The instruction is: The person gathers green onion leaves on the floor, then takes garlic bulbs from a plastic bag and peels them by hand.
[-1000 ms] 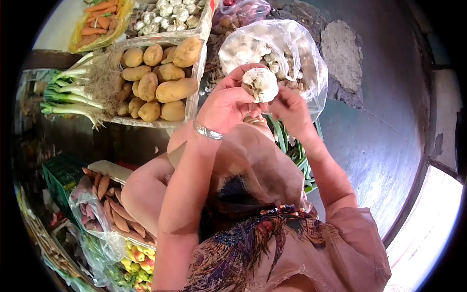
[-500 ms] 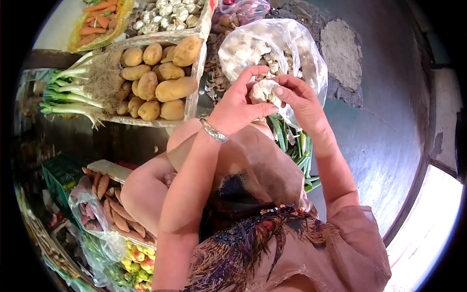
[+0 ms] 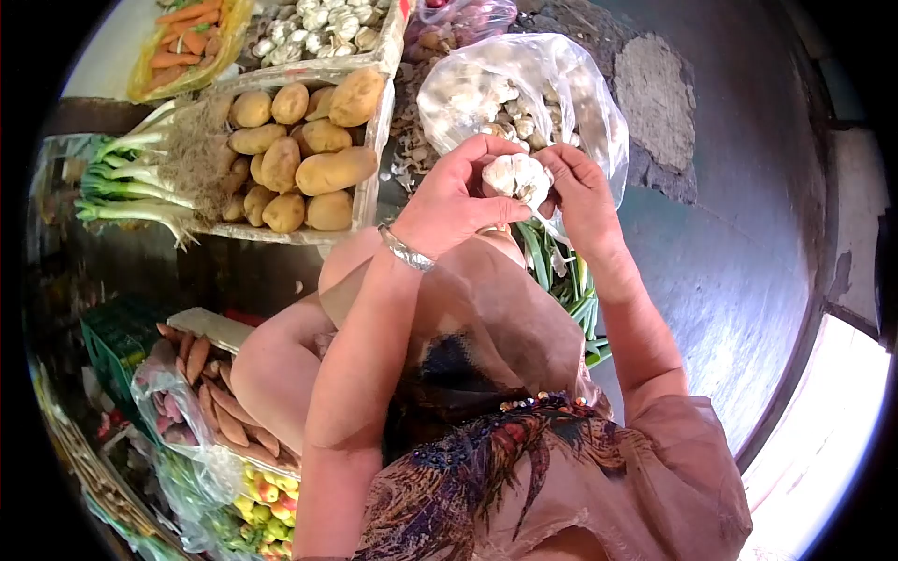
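A whitish garlic bulb (image 3: 517,179) rests in my left hand (image 3: 449,201), its clove ridges facing up. The thumb lies along the near side and the fingers curl round the far side. My right hand (image 3: 585,194) is closed at the bulb's right edge, fingertips bent against it. Whether a scrap of skin is pinched there is hidden. Just beyond both hands sits a clear plastic bag (image 3: 594,103) with many garlic bulbs inside.
Left of my hands stands a box of potatoes (image 3: 327,173), with leeks (image 3: 154,178) beside it. Farther back are more garlic (image 3: 327,23) and carrots (image 3: 187,37). Green stalks (image 3: 571,290) lie below my right hand. Sweet potatoes (image 3: 229,411) sit lower left.
My right thumb has come off the top of the bulb and my right fingers have shifted to its right edge. More of the bulb's upper face shows.
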Available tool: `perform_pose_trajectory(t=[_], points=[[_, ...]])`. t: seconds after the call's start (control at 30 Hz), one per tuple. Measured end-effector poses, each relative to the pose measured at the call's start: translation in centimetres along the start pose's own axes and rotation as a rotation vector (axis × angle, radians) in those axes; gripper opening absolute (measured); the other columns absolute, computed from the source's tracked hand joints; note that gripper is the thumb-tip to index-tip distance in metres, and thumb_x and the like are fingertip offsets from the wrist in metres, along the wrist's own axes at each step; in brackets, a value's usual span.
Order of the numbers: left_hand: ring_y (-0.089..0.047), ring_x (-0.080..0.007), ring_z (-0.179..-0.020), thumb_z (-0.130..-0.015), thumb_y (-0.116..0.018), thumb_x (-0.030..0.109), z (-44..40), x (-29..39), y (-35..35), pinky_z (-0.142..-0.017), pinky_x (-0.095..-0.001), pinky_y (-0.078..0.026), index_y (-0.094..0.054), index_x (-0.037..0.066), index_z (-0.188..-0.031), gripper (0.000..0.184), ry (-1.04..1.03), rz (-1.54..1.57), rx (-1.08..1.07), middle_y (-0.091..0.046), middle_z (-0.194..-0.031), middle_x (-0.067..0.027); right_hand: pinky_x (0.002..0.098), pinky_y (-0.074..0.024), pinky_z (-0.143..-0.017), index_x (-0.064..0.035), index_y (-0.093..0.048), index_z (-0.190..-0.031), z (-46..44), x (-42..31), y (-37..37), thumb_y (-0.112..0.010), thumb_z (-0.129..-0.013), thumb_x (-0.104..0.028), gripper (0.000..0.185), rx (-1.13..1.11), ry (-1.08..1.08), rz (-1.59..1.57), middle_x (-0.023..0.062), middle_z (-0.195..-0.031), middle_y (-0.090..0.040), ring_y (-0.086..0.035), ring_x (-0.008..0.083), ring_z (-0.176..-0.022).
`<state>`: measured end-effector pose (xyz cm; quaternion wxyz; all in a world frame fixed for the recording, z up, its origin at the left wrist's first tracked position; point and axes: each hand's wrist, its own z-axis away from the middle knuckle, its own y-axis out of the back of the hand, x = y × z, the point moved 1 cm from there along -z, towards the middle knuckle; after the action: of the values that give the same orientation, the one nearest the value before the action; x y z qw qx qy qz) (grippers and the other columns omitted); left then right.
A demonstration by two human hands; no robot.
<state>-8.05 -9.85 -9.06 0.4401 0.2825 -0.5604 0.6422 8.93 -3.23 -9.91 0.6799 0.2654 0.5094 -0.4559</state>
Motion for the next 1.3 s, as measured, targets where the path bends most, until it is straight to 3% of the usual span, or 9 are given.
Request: perform_pose_trajectory(t=[0.17,0.27,0.43,0.63,0.7,0.77,0.87,1.13,1.3], points=[[-0.060,-0.0107,-0.099,-0.078,-0.071,-0.006,0.1,0.2,0.1,-0.086,-0.0258,-0.050,-0.052,0.003,-0.123,0.049,0.037,-0.043,0.039,-0.060,-0.111,-0.0021,0.0196,-0.0423,-0.054,-0.0039,-0.063,-0.094,0.3,-0.1,-0.4,-0.061,-0.095,-0.019,0.015,-0.006,0.054,-0.147,-0.0029,-0.073,-0.057,-0.050,0.0050,-0.062],[-0.061,-0.0101,-0.091,-0.076,-0.075,-0.003,-0.1,-0.1,0.0,-0.075,-0.0241,-0.052,-0.051,0.002,-0.122,0.052,0.005,0.010,0.036,-0.063,-0.102,-0.0029,0.0205,-0.0423,-0.053,-0.0033,-0.062,-0.092,0.0,0.6,0.3,-0.061,-0.095,-0.017,0.014,-0.087,0.093,-0.191,-0.0020,-0.072,-0.057,-0.051,0.0060,-0.060],[-0.061,-0.0112,-0.095,-0.079,-0.072,-0.003,0.1,-0.1,0.1,-0.081,-0.0261,-0.052,-0.051,0.003,-0.124,0.050,0.044,0.077,0.003,-0.063,-0.105,-0.0033,0.0229,-0.0429,-0.051,-0.0017,-0.062,-0.091,0.1,0.6,0.2,-0.059,-0.095,-0.014,0.013,-0.080,0.096,-0.128,-0.0006,-0.071,-0.057,-0.052,0.0076,-0.057],[-0.061,-0.0122,-0.096,-0.083,-0.067,-0.003,0.3,0.5,-0.1,-0.079,-0.0278,-0.053,-0.052,0.004,-0.124,0.045,0.058,0.088,-0.032,-0.062,-0.106,-0.0029,0.0260,-0.0466,-0.057,-0.0021,-0.064,-0.100,1.3,4.1,2.3,-0.063,-0.090,-0.011,0.014,-0.016,0.070,0.403,0.0051,-0.076,-0.061,-0.058,0.0119,-0.066],[-0.061,-0.0118,-0.094,-0.083,-0.066,-0.003,0.3,0.6,-0.2,-0.076,-0.0272,-0.054,-0.052,0.005,-0.125,0.045,0.052,0.038,-0.041,-0.062,-0.106,-0.0026,0.0286,-0.0483,-0.068,-0.0043,-0.065,-0.105,2.3,4.7,3.4,-0.065,-0.087,-0.012,0.019,-0.453,0.509,1.290,0.0096,-0.087,-0.065,-0.060,0.0151,-0.078],[-0.059,-0.0095,-0.089,-0.084,-0.065,-0.004,0.2,0.5,-0.2,-0.074,-0.0241,-0.052,-0.052,0.006,-0.127,0.046,0.033,0.052,-0.035,-0.061,-0.106,-0.0021,0.0301,-0.0477,-0.077,-0.0074,-0.066,-0.111,2.4,4.5,3.7,-0.066,-0.087,-0.014,0.025,-0.302,0.594,1.461,0.0108,-0.101,-0.065,-0.059,0.0178,-0.086],[-0.055,-0.0069,-0.083,-0.083,-0.066,-0.004,-0.1,-0.2,-0.6,-0.073,-0.0219,-0.049,-0.051,0.006,-0.129,0.049,-0.028,0.025,-0.006,-0.059,-0.102,-0.0008,0.0254,-0.0474,-0.078,-0.0037,-0.062,-0.117,0.4,1.7,3.6,-0.068,-0.089,-0.016,0.031,-0.094,0.146,0.311,0.0051,-0.103,-0.065,-0.058,0.0123,-0.089],[-0.050,-0.0060,-0.077,-0.081,-0.069,-0.003,0.1,-0.3,-0.3,-0.069,-0.0219,-0.046,-0.047,0.006,-0.131,0.055,0.040,-0.133,0.067,-0.054,-0.090,0.0012,0.0229,-0.0464,-0.079,-0.0022,-0.065,-0.110,0.0,-0.8,0.2,-0.067,-0.090,-0.012,0.022,-0.154,0.165,0.146,0.0000,-0.093,-0.064,-0.056,0.0061,-0.088],[-0.052,-0.0063,-0.077,-0.081,-0.070,-0.002,0.1,-0.6,-0.1,-0.067,-0.0224,-0.046,-0.047,0.007,-0.131,0.055,0.104,-0.114,0.055,-0.055,-0.087,0.0017,0.0191,-0.0424,-0.062,-0.0049,-0.068,-0.102,0.2,-0.9,0.4,-0.065,-0.092,-0.016,0.015,-0.128,0.050,0.095,-0.0049,-0.079,-0.060,-0.050,0.0018,-0.071]])
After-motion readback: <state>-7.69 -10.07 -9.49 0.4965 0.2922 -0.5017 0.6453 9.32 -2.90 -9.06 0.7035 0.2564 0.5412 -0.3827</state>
